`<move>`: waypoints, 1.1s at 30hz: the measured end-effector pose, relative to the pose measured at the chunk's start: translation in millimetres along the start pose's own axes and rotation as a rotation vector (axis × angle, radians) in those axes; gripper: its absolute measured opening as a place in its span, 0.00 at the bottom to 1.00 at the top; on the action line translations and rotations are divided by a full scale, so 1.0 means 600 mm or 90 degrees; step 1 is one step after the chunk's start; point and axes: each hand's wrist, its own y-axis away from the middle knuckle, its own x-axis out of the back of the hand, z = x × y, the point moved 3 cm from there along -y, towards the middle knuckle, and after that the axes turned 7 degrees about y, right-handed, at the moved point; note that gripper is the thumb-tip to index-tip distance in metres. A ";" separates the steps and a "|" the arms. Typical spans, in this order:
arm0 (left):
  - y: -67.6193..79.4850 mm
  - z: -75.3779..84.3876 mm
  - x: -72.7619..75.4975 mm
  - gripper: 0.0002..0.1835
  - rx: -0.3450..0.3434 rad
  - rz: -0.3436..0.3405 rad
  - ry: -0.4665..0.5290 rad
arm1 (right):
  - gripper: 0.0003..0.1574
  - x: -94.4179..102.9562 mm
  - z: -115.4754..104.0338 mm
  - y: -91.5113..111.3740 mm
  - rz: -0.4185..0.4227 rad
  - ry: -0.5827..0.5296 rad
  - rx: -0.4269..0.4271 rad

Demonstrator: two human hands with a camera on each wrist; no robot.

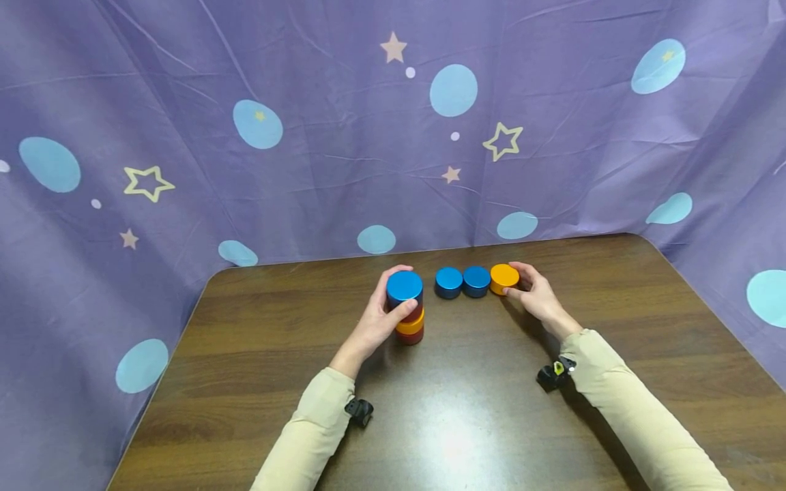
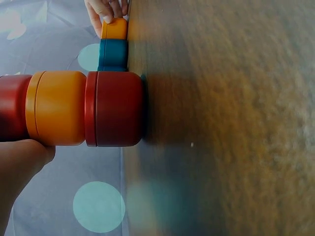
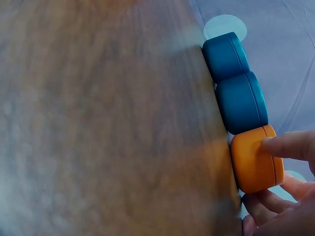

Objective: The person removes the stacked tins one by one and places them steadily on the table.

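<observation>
Cream cloth sleeves (image 1: 632,402) nr.; blue/red/orange cyl. stack (image 1: 413,320) gripped by L hand (image 1: 374,324), squat orange cyl. (image 1: 503,278) pinched by R hand (image 1: 538,298): aligning prob., release needed.

The left hand (image 1: 371,326) grips a stack (image 1: 410,326); right of it I see two blue cylinders (image 1: 476,281), then the right hand (image 1: 539,296) pinching an orange cylinder (image 1: 503,278).

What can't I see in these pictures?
Left wrist view: the top of the tall stack of blue, orange and red round containers, cut off by the left edge.
Head view: part of that stack's side, covered by the left hand.
Right wrist view: part of the right hand, past the right edge.
</observation>
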 end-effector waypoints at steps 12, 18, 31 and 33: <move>0.000 0.000 0.001 0.33 0.011 -0.008 0.024 | 0.38 0.000 -0.001 0.003 -0.007 0.018 0.011; 0.001 0.002 -0.002 0.32 -0.003 -0.009 0.022 | 0.42 0.004 -0.005 0.010 0.003 -0.018 0.037; 0.000 0.000 0.002 0.33 -0.013 -0.013 -0.001 | 0.44 0.040 -0.034 0.017 0.041 -0.043 0.003; 0.000 0.001 0.001 0.33 -0.011 -0.013 0.000 | 0.44 0.043 -0.041 0.019 0.045 -0.044 0.008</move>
